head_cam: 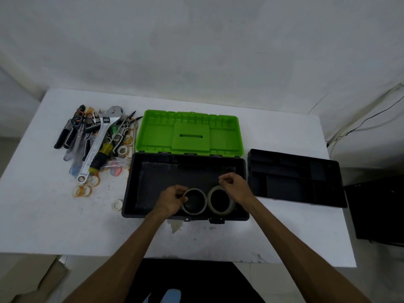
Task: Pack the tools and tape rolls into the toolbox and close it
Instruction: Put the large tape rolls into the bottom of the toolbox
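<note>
While the black plastic toolbox (131,193) stands open at the desk's (218,237) near edge, the left hand (172,201) pinches one grey tape roll (194,201) and the right hand (235,188) pinches another (221,200), seemingly to seat both flat inside.

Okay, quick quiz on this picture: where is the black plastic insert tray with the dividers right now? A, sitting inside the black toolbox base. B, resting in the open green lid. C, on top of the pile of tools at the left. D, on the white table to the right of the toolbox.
D: the black plastic insert tray lies on the white table, right of the black toolbox base, apart from it.
</note>
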